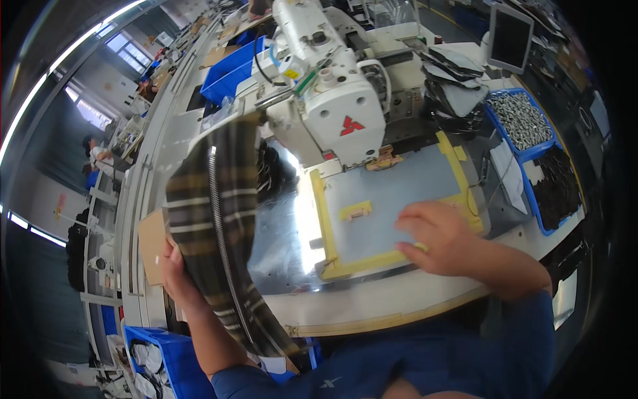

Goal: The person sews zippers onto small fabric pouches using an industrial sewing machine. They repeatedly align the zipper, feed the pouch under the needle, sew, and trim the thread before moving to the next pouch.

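My left hand [178, 272] is closed on the edge of a plaid fabric piece [189, 199] in brown, black and white. A long metal zipper [219, 226] runs down the fabric, which hangs toward my lap and is blurred at its upper end. My right hand [435, 238] hovers over the lower right of a clear plate edged with yellow tape [325, 233]. Its thumb and fingers are apart with nothing between them. The plate lies under the head of a white industrial sewing machine [345, 113]. A small yellow tape patch [355, 211] sits on the plate.
At right stand blue bins with small metal parts [522, 120] and dark strips [557, 189]. Stacked dark pieces [455, 86] lie beside the machine, near a screen [510, 36]. A brown board [151, 246] is behind my left hand; a blue crate [169, 352] stands below it.
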A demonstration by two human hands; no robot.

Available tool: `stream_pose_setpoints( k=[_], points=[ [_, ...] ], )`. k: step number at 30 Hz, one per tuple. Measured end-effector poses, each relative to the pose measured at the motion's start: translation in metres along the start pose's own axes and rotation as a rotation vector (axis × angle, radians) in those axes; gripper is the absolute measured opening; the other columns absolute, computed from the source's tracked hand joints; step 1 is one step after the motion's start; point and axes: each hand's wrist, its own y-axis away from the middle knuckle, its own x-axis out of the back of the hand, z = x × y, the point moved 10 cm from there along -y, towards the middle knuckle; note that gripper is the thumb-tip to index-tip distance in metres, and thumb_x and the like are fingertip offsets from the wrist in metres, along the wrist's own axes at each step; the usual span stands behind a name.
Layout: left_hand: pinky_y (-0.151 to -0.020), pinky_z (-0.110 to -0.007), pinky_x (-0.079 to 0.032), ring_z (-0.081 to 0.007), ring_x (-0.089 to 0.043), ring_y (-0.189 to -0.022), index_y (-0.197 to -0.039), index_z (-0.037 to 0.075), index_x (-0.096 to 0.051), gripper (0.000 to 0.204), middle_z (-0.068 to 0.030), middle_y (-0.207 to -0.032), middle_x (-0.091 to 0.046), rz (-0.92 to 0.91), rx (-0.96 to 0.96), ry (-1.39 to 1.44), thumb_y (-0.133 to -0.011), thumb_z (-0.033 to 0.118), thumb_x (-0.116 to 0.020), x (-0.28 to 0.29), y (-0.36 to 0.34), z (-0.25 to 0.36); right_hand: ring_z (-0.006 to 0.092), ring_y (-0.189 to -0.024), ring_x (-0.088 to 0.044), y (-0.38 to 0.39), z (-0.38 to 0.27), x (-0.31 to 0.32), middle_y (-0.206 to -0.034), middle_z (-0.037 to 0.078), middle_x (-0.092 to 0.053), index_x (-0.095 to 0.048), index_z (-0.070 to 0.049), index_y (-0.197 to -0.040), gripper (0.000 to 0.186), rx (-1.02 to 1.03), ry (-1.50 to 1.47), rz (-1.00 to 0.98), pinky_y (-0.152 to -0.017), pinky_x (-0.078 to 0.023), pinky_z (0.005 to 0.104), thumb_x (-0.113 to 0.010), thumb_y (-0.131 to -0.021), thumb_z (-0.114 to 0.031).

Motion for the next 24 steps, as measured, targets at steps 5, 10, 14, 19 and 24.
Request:
stream_pose_setpoints(
  k=[5, 10, 14, 19, 24],
  points=[
    [-0.087, -0.028, -0.05, -0.0132, -0.061, -0.096, -0.102, 0.006, -0.054, 0.022, -0.0083, -0.108, -0.068, -0.354, 0.342, 0.349, -0.104, 0.027, -0.054, -0.121, 0.056, -0.055, 0.0259, -0.125, -0.065, 0.005, -0.086, -0.006, -0.146, 0.01, -0.063, -0.071, -0.012, -0.126, 0.033, 0.566, 0.405, 0.514, -0.108, -0.053, 0.047, -0.066, -0.097, -0.026],
    [-0.087, -0.025, -0.046, -0.0086, -0.058, -0.097, -0.103, 0.008, -0.056, 0.016, -0.0021, -0.105, -0.065, -0.533, 0.668, 0.415, -0.108, 0.022, -0.051, -0.187, 0.087, -0.101, 0.0273, -0.109, -0.073, -0.008, -0.084, -0.002, -0.127, 0.012, -0.073, -0.071, -0.009, -0.126, 0.036, 0.508, 0.295, 0.331, -0.093, -0.06, 0.0432, -0.071, -0.094, -0.025],
    [-0.083, -0.027, -0.048, -0.0141, -0.06, -0.092, -0.114, 0.005, -0.061, 0.039, -0.005, -0.103, -0.067, -0.62, 0.788, 0.538, -0.113, 0.041, -0.047, -0.218, 0.08, -0.148, 0.0285, -0.085, -0.074, -0.016, -0.05, -0.005, -0.099, 0.012, -0.071, -0.065, -0.004, -0.123, 0.036, 0.092, 0.103, -0.109, -0.075, -0.061, 0.0415, -0.065, -0.089, -0.015],
    [-0.114, -0.046, -0.05, -0.0298, -0.064, -0.132, -0.149, 0.001, -0.055, 0.119, -0.0178, -0.146, -0.065, -0.635, 0.66, 1.043, -0.085, 0.101, -0.038, -0.245, 0.077, -0.145, 0.0374, -0.081, -0.073, 0.0, 0.033, -0.009, -0.087, 0.023, -0.072, -0.072, 0.004, -0.111, 0.031, -0.669, -0.5, -0.203, -0.073, -0.056, 0.0446, -0.073, -0.094, -0.022],
    [-0.088, -0.026, -0.052, -0.012, -0.066, -0.102, -0.139, 0.001, -0.058, 0.055, -0.0072, -0.115, -0.07, -0.78, 0.643, 0.57, -0.089, 0.002, -0.081, -0.28, 0.069, -0.142, 0.0278, -0.084, -0.076, 0.053, 0.073, -0.063, -0.095, 0.02, -0.077, -0.072, 0.005, -0.116, 0.041, -0.761, -0.487, -0.479, -0.077, -0.058, 0.0415, -0.078, -0.096, -0.03]
  ],
)
